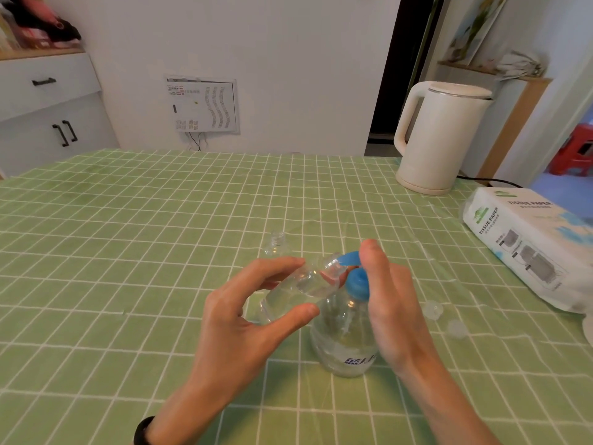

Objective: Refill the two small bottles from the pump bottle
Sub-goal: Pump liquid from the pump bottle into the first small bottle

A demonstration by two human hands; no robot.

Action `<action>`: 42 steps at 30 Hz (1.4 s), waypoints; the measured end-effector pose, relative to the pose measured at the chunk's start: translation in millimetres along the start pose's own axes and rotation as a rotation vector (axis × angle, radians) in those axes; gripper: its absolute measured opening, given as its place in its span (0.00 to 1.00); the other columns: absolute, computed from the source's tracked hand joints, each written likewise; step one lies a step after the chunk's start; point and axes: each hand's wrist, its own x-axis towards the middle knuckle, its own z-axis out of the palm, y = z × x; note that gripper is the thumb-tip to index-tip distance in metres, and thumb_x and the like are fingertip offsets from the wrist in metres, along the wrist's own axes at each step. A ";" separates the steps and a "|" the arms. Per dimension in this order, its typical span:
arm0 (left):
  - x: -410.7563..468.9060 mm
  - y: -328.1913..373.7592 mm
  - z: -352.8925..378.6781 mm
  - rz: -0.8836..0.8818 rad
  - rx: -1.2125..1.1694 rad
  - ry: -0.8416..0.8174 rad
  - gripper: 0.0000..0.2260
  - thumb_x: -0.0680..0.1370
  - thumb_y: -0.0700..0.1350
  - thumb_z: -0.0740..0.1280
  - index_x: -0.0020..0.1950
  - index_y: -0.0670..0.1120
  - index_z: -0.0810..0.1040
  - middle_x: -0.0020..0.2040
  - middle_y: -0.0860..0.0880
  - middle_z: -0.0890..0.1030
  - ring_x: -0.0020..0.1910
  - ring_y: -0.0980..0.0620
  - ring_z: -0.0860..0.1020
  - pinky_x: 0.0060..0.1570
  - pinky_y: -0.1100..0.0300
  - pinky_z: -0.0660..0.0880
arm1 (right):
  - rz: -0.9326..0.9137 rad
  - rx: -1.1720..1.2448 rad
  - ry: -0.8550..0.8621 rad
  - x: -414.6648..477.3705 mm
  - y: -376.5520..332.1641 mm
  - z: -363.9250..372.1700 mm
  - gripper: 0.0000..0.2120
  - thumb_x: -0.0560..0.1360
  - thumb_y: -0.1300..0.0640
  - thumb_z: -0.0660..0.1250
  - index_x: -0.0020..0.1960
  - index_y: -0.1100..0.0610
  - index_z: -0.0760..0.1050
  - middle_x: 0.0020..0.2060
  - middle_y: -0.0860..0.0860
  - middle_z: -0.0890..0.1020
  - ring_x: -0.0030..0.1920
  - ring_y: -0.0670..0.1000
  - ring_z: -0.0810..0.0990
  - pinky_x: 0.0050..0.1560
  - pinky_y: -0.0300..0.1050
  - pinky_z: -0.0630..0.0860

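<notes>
A clear pump bottle (345, 345) with a blue pump head (356, 277) stands on the green checked tablecloth near the table's front. My right hand (391, 300) rests on the pump head, fingers pointing up and away. My left hand (250, 313) holds a small clear bottle (301, 284) tilted, its open mouth against the blue spout. A second small clear bottle (277, 244) stands uncapped just behind. Two clear caps (433, 308) (457, 329) lie to the right of the pump bottle.
A white electric kettle (439, 136) stands at the back right with its cord trailing right. A tissue paper pack (529, 242) lies at the right edge. White cabinets (48, 107) are beyond the table's far left; a wall lies behind.
</notes>
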 end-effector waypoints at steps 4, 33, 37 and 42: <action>0.2 -1.2 -0.9 0.002 0.002 -0.004 0.18 0.71 0.52 0.78 0.60 0.57 0.82 0.57 0.62 0.86 0.55 0.59 0.85 0.57 0.68 0.78 | -0.021 0.024 0.062 0.0 1.1 3.9 0.37 0.73 0.26 0.55 0.37 0.58 0.82 0.39 0.78 0.75 0.38 0.74 0.75 0.41 0.55 0.70; -1.4 -2.2 -0.1 0.003 0.012 0.004 0.20 0.70 0.54 0.78 0.61 0.60 0.82 0.57 0.63 0.85 0.56 0.59 0.84 0.57 0.69 0.77 | -0.028 -0.061 0.136 0.5 0.2 11.4 0.35 0.76 0.24 0.48 0.25 0.48 0.73 0.22 0.54 0.69 0.24 0.47 0.65 0.31 0.41 0.66; -1.4 -2.8 0.5 -0.003 0.009 0.004 0.21 0.70 0.54 0.78 0.63 0.58 0.82 0.56 0.63 0.85 0.55 0.59 0.85 0.57 0.70 0.77 | -0.018 -0.062 0.115 1.6 0.1 9.9 0.33 0.75 0.29 0.50 0.25 0.51 0.70 0.24 0.56 0.72 0.25 0.47 0.67 0.33 0.46 0.67; -1.6 -2.7 0.5 -0.005 0.024 0.001 0.19 0.70 0.55 0.77 0.60 0.57 0.82 0.55 0.62 0.86 0.55 0.59 0.84 0.57 0.68 0.77 | -0.015 -0.067 0.109 1.0 -2.2 10.5 0.29 0.72 0.35 0.53 0.29 0.60 0.69 0.26 0.62 0.74 0.28 0.51 0.66 0.34 0.57 0.69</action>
